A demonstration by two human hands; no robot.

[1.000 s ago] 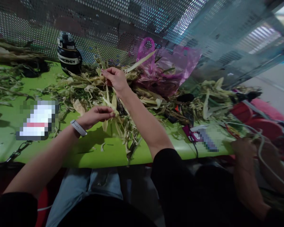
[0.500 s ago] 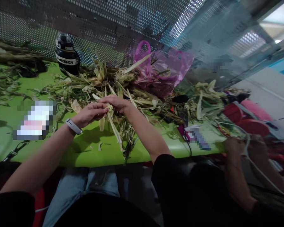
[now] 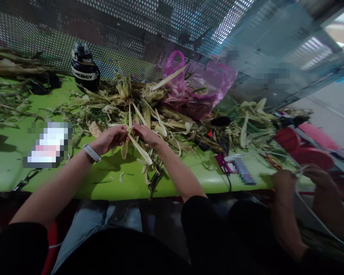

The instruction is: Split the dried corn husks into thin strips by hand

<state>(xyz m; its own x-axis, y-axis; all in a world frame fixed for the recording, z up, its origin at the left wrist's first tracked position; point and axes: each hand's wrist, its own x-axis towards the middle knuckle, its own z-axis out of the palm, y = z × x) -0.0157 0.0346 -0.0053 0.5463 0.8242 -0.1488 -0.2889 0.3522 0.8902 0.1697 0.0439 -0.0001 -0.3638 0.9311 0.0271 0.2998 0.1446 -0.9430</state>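
Pale strips of corn husk [image 3: 140,148] meet in a small knot-like bunch between my two hands, above the green table. My left hand [image 3: 113,137], with a pale watch band on its wrist, pinches the bunch from the left. From the right, my right hand [image 3: 145,133] grips the same husk with fingers closed. Loose ends stick up and hang down from the bunch toward the front of the table. Right behind my hands lies a heap of dried husks and stems [image 3: 109,103]. A few small scraps [image 3: 121,176] rest on the table in front.
A black bottle [image 3: 84,68] and a pink plastic bag [image 3: 195,91] stand behind the heap. To the left is a blurred-out phone [image 3: 48,145] with a cord. Another blurred device [image 3: 243,170] lies right. Further right, a co-worker's hands [image 3: 283,179] hold a white strand.
My right hand has shifted slightly down and right, its fingers drawn back beside the bunch. The husk ends now spread out more. The co-worker's far hand has risen a little.
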